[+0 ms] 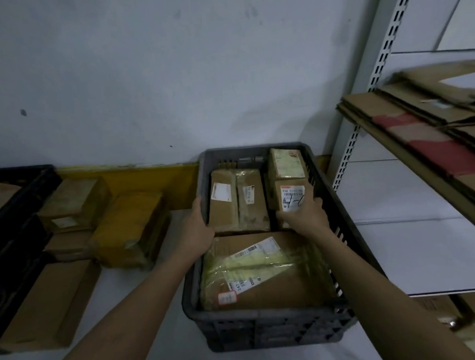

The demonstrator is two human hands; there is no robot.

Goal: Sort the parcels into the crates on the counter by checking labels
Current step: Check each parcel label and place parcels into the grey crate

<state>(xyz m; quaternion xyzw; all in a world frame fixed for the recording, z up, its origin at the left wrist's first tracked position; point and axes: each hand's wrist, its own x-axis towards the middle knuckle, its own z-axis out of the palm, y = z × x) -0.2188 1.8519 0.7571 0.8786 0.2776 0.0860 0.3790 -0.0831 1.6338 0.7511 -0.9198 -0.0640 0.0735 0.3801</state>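
White worktop (161,318) with crates and parcels

A grey crate (268,331), a black crate (15,249) and loose brown and yellow parcels (128,231) are carried.

Dim, flat indoor light leaves the black crate (14,238) at left nearly featureless. Wide-angle distortion bends the shelf upright (374,68); cardboard (432,104) at right is motion-blurred

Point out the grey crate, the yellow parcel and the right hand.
grey crate (270,331): head view, near wall.
yellow parcel (130,225): head view, top face.
right hand (305,217): head view, back of hand.
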